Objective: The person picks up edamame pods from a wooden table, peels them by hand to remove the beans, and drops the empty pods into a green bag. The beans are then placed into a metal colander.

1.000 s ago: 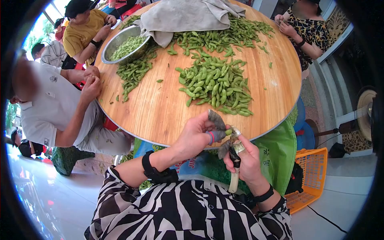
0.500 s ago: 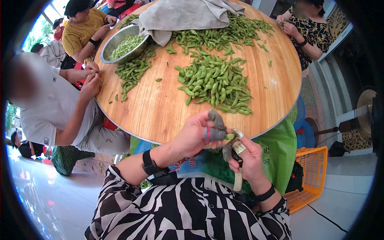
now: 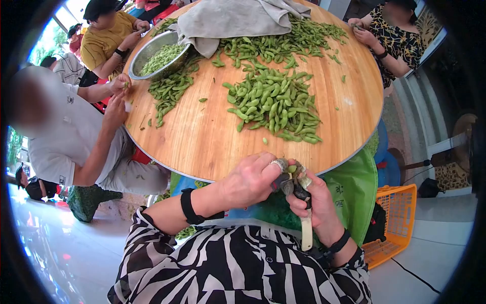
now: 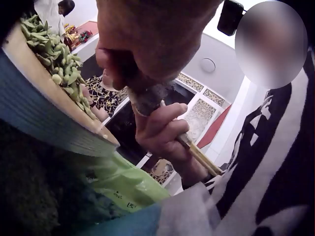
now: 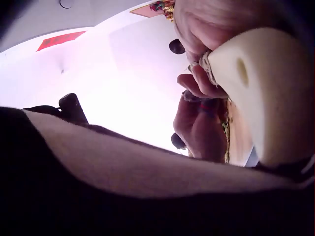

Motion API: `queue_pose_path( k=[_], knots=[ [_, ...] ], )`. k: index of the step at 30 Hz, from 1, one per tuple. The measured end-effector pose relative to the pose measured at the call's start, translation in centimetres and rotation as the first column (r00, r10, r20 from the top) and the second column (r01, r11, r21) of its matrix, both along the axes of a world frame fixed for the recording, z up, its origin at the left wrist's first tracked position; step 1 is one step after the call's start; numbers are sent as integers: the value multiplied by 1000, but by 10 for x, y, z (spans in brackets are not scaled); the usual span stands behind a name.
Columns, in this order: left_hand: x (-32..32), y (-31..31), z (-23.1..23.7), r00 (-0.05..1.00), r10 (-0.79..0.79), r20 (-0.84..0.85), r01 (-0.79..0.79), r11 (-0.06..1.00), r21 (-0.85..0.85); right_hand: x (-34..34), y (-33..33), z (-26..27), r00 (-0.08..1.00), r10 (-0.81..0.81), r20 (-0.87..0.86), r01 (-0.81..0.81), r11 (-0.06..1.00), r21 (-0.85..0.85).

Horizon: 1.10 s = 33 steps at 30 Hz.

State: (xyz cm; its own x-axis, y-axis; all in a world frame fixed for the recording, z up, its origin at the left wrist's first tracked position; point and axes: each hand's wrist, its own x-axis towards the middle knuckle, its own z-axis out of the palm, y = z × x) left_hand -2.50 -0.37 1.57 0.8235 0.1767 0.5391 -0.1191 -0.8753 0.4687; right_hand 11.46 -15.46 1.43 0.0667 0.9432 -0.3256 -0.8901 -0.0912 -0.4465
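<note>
My left hand [image 3: 249, 181] is just off the table's near edge, its curled, grey-covered fingertips pinching a green soybean pod [image 3: 292, 168]. Most of the pod is hidden by fingers. Against it, my right hand [image 3: 319, 202] grips a tool with a cream handle [image 3: 307, 234] and a dark wrapped section; its working end is hidden. In the right wrist view the handle [image 5: 275, 93] is large and has a hole in it. Beyond the hands lies a heap of soybean pods [image 3: 273, 104] on the round wooden table [image 3: 187, 147]. One loose bean [image 3: 265, 141] lies nearer me.
A metal colander [image 3: 177, 58] of shelled beans stands far left, beside more pods and a grey cloth [image 3: 238, 23]. People sit around the table, including one in a white shirt [image 3: 81, 137]. A green bag [image 3: 349, 187] and an orange crate [image 3: 397, 218] are at right.
My left hand has turned over, knuckles up, and its fingers have closed in against the right hand. A loose bean now lies on the table before the heap.
</note>
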Motion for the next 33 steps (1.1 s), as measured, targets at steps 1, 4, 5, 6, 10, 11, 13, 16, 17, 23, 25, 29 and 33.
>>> queue_pose_path(
  k=[1,4,5,6,10,11,13,16,17,23,25,29,33],
  knots=[
    [0,1,0,1000,0,-2,0,1000,1,-1,0,-1,1000,0,-2,0,1000,1],
    [3,4,1,999,-48,9,48,993,-109,-2,-1,0,999,-5,-46,5,1000,9],
    [5,4,-2,998,-52,47,58,986,-159,-2,0,2,1000,-12,-21,12,1000,14],
    [7,5,-2,995,-53,85,70,976,-206,-3,1,6,1000,-19,3,19,1000,21],
    [11,0,6,988,-45,144,91,941,-326,-6,2,14,993,-73,93,74,997,-6],
    [11,-1,7,994,-21,107,59,928,-369,-4,0,11,992,-60,111,57,998,31],
    [10,0,9,998,12,62,14,915,-404,-6,2,10,992,-39,123,30,997,74],
    [12,0,12,994,14,105,47,829,-557,-7,3,14,969,-128,212,119,991,53],
    [10,2,16,995,-52,-83,-43,529,-847,-6,3,15,968,-123,217,115,992,52],
    [3,-9,3,959,-201,-198,-114,367,-923,-2,1,17,535,-93,840,223,974,-34],
    [2,-11,4,974,-146,-171,-94,425,-900,-7,2,17,116,-244,963,305,931,199],
    [-2,-19,-2,974,-121,-189,-128,396,-909,-3,2,16,26,-122,992,153,981,116],
    [-5,-26,-2,986,-148,-75,-35,253,-967,-2,-1,22,279,28,960,129,989,-67]
  ],
)
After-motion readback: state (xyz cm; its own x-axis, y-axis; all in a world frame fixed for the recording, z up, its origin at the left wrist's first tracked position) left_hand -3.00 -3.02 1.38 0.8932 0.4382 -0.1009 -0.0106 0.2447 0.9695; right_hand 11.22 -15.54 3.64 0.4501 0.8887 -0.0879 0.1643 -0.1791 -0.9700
